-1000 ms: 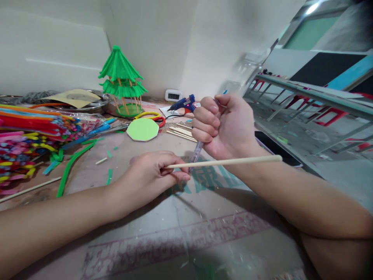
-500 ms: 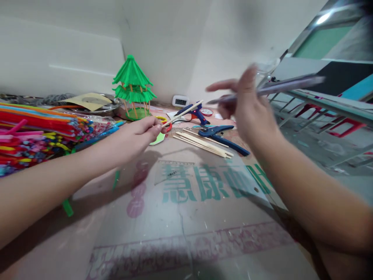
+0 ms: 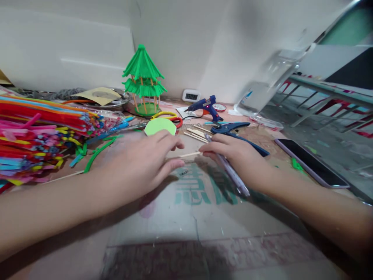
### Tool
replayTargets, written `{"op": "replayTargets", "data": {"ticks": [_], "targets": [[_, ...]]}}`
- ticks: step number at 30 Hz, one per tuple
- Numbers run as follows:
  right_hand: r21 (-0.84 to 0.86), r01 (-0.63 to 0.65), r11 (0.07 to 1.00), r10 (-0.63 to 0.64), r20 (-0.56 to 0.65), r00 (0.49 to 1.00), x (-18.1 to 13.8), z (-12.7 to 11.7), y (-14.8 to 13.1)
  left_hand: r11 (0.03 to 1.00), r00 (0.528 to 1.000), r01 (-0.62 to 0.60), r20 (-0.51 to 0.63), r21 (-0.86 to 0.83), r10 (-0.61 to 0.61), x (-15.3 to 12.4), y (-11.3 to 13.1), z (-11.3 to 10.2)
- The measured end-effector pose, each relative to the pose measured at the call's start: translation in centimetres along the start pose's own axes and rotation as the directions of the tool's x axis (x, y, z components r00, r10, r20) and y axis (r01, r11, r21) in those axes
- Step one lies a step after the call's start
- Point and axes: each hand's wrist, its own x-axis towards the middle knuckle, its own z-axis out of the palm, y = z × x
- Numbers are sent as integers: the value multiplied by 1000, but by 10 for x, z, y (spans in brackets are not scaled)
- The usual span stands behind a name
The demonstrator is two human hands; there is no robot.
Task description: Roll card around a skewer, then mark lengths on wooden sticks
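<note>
My left hand (image 3: 145,161) hovers over the table, slightly blurred, with its thumb and fingers apart. A thin wooden stick (image 3: 190,154) runs from between those fingers toward my right hand (image 3: 230,151). The fingertips of my right hand meet the stick's far end, and a pale purple pen (image 3: 233,177) is gripped in the same hand, pointing back toward me. Behind the right fingers lie several more wooden sticks (image 3: 196,135), partly covered. A light-green paper piece (image 3: 160,126) rests beyond my left hand.
A green pagoda model (image 3: 142,77) stands by the wall. Bundled pipe cleaners (image 3: 37,132) fill the left side. A blue glue gun (image 3: 205,107), a small digital clock (image 3: 191,95) and blue cutters (image 3: 233,128) are at the back. At right lie a phone (image 3: 311,163) and a clear bottle (image 3: 259,93).
My right hand came down from the air to the table with the pen. My left hand lowered the stick and its fingers spread. The view turned slightly right, showing the phone.
</note>
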Motion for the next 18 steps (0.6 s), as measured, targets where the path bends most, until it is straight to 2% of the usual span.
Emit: {"op": "replayTargets", "data": {"ticks": [1,4,5,6,10,14,18], "targets": [[20,-41,999,42,-18,999,-2,3,6,997,1000,-31,-1,66,31,-5,1,1],[53,-103,993,106,-55,993,-4,16,18,965,972,-209,142,159,187,-20,11,16],[64,-104,992,108,-63,992,-4,21,20,938,959,-281,97,202,267,-24,16,24],[78,-101,992,107,-68,992,-4,26,22,919,954,-299,73,258,290,-28,20,33],[83,-77,994,82,-64,995,-2,38,24,888,946,-313,25,338,324,-37,33,52],[79,-49,996,55,-76,996,-1,38,26,887,945,-311,12,342,327,-36,37,49],[87,-58,994,63,-54,997,1,34,25,920,938,-346,102,185,332,-23,22,24]]}}
